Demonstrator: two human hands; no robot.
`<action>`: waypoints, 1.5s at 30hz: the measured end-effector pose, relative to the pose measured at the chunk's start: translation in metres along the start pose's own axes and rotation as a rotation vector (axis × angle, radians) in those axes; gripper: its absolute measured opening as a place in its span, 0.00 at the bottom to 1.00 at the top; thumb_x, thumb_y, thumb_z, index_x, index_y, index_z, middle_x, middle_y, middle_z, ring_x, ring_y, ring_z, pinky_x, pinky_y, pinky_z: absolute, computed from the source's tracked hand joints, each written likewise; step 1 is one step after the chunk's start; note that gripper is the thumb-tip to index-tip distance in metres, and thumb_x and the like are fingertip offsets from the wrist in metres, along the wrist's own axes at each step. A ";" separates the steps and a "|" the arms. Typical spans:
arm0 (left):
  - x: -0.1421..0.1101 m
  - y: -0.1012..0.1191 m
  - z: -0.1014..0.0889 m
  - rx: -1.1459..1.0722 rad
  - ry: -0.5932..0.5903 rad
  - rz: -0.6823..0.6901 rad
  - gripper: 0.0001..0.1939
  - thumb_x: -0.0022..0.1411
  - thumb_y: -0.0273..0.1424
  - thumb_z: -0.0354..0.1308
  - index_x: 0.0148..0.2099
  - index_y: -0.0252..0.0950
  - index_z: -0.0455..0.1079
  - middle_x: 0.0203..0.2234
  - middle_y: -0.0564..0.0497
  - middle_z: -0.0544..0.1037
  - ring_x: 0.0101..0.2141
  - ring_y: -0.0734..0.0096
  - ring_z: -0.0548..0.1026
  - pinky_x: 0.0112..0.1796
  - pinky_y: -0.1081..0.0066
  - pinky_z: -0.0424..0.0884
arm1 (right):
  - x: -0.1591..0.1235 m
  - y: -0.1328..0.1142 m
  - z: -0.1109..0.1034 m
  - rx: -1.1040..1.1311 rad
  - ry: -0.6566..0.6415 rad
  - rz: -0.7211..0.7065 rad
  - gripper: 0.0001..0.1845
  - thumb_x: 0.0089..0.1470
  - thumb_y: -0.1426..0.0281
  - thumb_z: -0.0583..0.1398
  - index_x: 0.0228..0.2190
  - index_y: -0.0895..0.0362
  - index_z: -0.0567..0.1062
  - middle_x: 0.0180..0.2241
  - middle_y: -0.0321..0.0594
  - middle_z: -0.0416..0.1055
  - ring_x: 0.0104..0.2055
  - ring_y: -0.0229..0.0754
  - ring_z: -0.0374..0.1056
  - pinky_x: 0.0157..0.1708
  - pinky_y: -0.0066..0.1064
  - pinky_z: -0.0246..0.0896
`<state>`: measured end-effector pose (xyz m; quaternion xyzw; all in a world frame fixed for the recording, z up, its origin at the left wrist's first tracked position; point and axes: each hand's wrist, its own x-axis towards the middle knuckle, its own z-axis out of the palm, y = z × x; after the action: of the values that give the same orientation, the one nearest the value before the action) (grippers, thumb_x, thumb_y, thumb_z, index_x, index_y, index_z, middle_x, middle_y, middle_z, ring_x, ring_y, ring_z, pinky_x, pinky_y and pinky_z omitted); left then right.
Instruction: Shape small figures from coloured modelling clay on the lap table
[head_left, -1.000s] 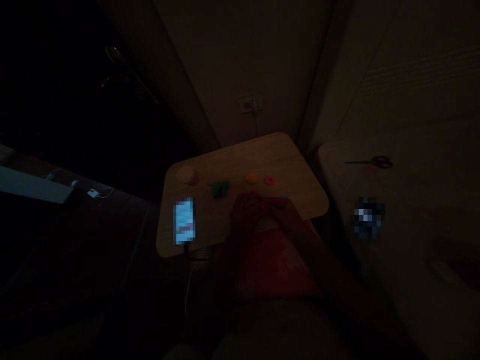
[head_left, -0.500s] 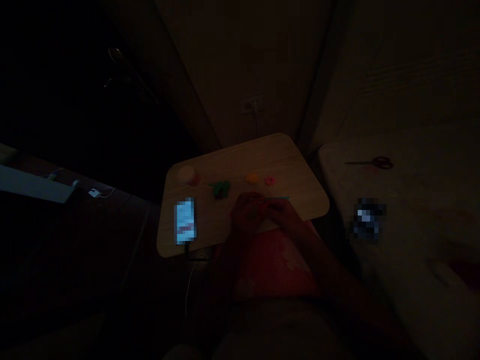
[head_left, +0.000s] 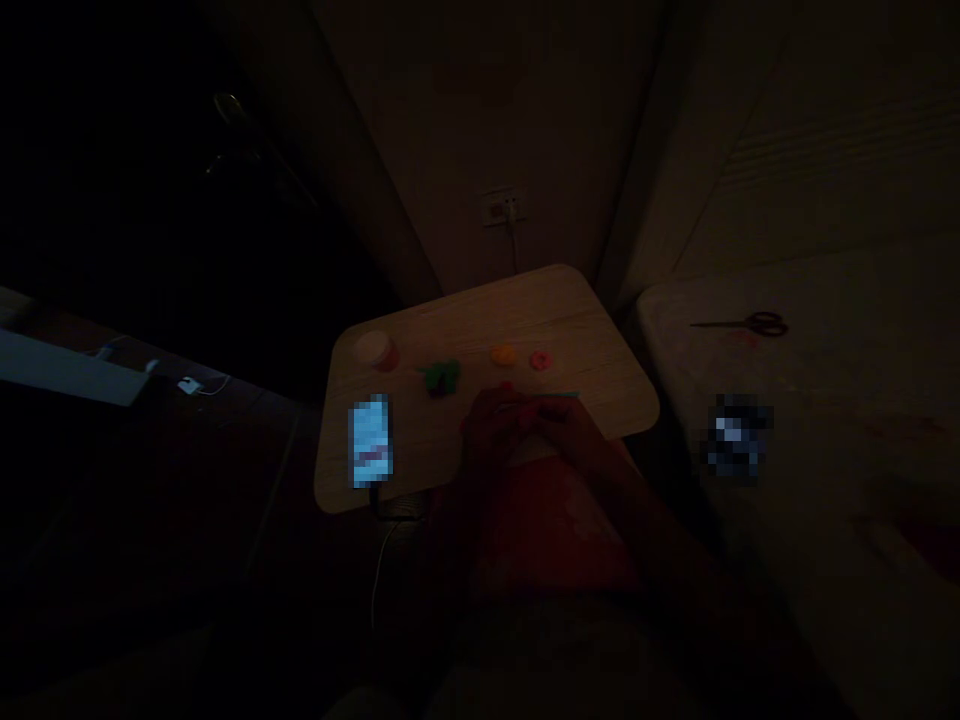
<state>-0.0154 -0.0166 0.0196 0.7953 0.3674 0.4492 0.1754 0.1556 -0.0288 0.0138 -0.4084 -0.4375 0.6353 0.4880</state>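
Note:
In very dim light, my left hand (head_left: pixel 487 428) and my right hand (head_left: pixel 568 428) meet over the near edge of a small wooden table (head_left: pixel 585 310). Their fingers are curled in and pressed round a small red piece (head_left: pixel 527 412), whose shape is mostly hidden. A red bit (head_left: pixel 508 386) shows just above my left fingers. Beyond my right hand lies a thin light-blue stick (head_left: pixel 559 395). Farther back are an orange lump (head_left: pixel 503 356) and a pink ring-like piece (head_left: pixel 541 361). A dark green piece (head_left: pixel 442 378) lies to the left.
A pale-lidded tub (head_left: pixel 377 351) stands at the table's back left. In front of it is a lit, blurred phone (head_left: pixel 370 442) by a dark bracket. Scissors (head_left: pixel 750 324) and a blurred dark object (head_left: pixel 737 438) lie on the pale surface at right. A wall socket (head_left: pixel 504 208) holds a plug.
My fingers have shifted slightly round the red piece. The red bit above my left fingers now shows more plainly. Things on the table stay where they were.

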 end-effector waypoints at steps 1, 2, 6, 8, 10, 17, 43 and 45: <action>0.000 -0.001 0.000 -0.003 0.001 -0.002 0.13 0.71 0.42 0.60 0.50 0.45 0.82 0.44 0.46 0.83 0.50 0.59 0.78 0.51 0.55 0.77 | 0.000 0.000 0.000 0.010 0.002 -0.001 0.16 0.45 0.54 0.74 0.28 0.54 0.85 0.29 0.39 0.81 0.36 0.47 0.75 0.42 0.39 0.69; -0.001 -0.001 0.000 -0.011 0.004 -0.008 0.13 0.71 0.42 0.60 0.49 0.44 0.82 0.44 0.46 0.83 0.50 0.59 0.78 0.51 0.55 0.77 | -0.001 -0.001 0.001 0.021 0.000 0.004 0.16 0.44 0.54 0.74 0.29 0.54 0.85 0.29 0.39 0.81 0.36 0.47 0.75 0.43 0.39 0.69; -0.002 -0.003 0.001 -0.077 0.065 -0.074 0.13 0.68 0.43 0.64 0.48 0.43 0.82 0.45 0.45 0.82 0.48 0.59 0.79 0.50 0.57 0.78 | 0.000 0.000 0.002 0.134 0.030 0.040 0.20 0.43 0.50 0.75 0.29 0.54 0.85 0.28 0.39 0.81 0.34 0.46 0.75 0.42 0.39 0.70; -0.002 -0.004 0.002 -0.099 0.126 -0.112 0.15 0.65 0.45 0.66 0.47 0.42 0.81 0.45 0.46 0.81 0.47 0.60 0.80 0.48 0.58 0.78 | 0.001 0.001 0.001 0.209 0.048 0.051 0.24 0.42 0.47 0.74 0.28 0.55 0.84 0.28 0.41 0.81 0.34 0.47 0.75 0.41 0.40 0.70; -0.002 -0.005 0.002 -0.087 0.150 -0.130 0.16 0.64 0.46 0.67 0.46 0.41 0.81 0.44 0.46 0.81 0.45 0.60 0.80 0.47 0.59 0.79 | 0.001 0.002 0.000 0.221 0.035 0.053 0.24 0.41 0.47 0.74 0.28 0.55 0.84 0.28 0.41 0.81 0.33 0.46 0.75 0.40 0.39 0.70; 0.000 -0.001 -0.001 -0.128 0.099 -0.095 0.15 0.64 0.42 0.68 0.48 0.40 0.80 0.42 0.45 0.81 0.45 0.60 0.80 0.46 0.60 0.78 | 0.000 -0.001 0.000 0.072 0.081 0.028 0.16 0.46 0.56 0.74 0.27 0.55 0.82 0.28 0.36 0.79 0.32 0.41 0.72 0.38 0.34 0.66; -0.001 -0.003 0.006 -0.279 0.101 -0.295 0.08 0.68 0.35 0.63 0.43 0.38 0.81 0.40 0.46 0.85 0.42 0.63 0.83 0.48 0.62 0.79 | -0.013 -0.015 -0.016 -0.681 0.165 -0.538 0.09 0.61 0.63 0.63 0.42 0.50 0.80 0.43 0.46 0.80 0.47 0.52 0.74 0.51 0.47 0.69; -0.001 -0.006 0.008 -0.290 0.111 -0.350 0.09 0.69 0.35 0.62 0.45 0.38 0.80 0.41 0.45 0.85 0.43 0.63 0.83 0.47 0.63 0.80 | -0.011 -0.017 -0.023 -0.818 0.205 -0.538 0.13 0.62 0.64 0.62 0.46 0.53 0.80 0.47 0.49 0.79 0.52 0.55 0.71 0.55 0.50 0.65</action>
<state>-0.0116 -0.0133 0.0109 0.6599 0.4405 0.5030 0.3427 0.1844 -0.0339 0.0244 -0.4992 -0.6905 0.2198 0.4750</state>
